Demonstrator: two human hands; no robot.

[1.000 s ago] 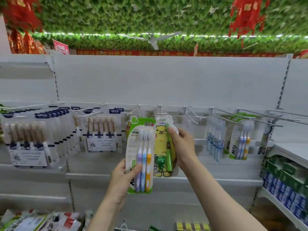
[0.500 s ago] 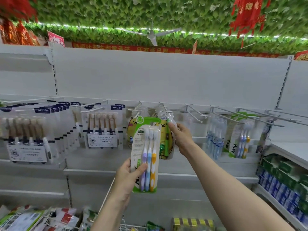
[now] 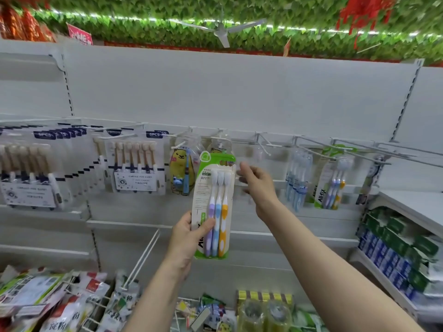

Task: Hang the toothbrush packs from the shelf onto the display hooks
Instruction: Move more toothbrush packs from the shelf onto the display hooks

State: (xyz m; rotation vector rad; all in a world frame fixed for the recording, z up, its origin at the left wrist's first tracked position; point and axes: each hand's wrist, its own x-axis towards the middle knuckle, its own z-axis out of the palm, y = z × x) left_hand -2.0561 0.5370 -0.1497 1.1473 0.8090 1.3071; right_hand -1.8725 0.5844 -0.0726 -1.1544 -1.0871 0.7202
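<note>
A wide white metal shelving back panel (image 3: 215,92) fills the view, smooth and matte, with a row of thin white wire display hooks (image 3: 266,146) jutting from a rail across its middle; the hooks to the left carry flat clear-fronted six-brush cards (image 3: 136,168) and glossy yellow bear-printed children's toothbrush packs (image 3: 181,171), while those further right hold a few slim packs and long bare wire. The task's thing, a tall green-and-white card pack of three toothbrushes with purple, blue and orange handles (image 3: 214,207), is held upright in front of the rail, its hang slot at the top near the hook ends but not yet threaded. The left hand (image 3: 189,238) grips the pack's lower edge, thumb across the front and fingers curled behind. The right hand (image 3: 255,180) hovers just beside the pack's top right corner, blurred, fingers loosely spread and holding nothing that shows. To do the step well, I judge the free hand should steady the stiff card's top so the narrow slot meets a bare hook tip squarely, then slide the pack back along the wire; the slick blister front may slip, so the lower grip should stay firm
</note>
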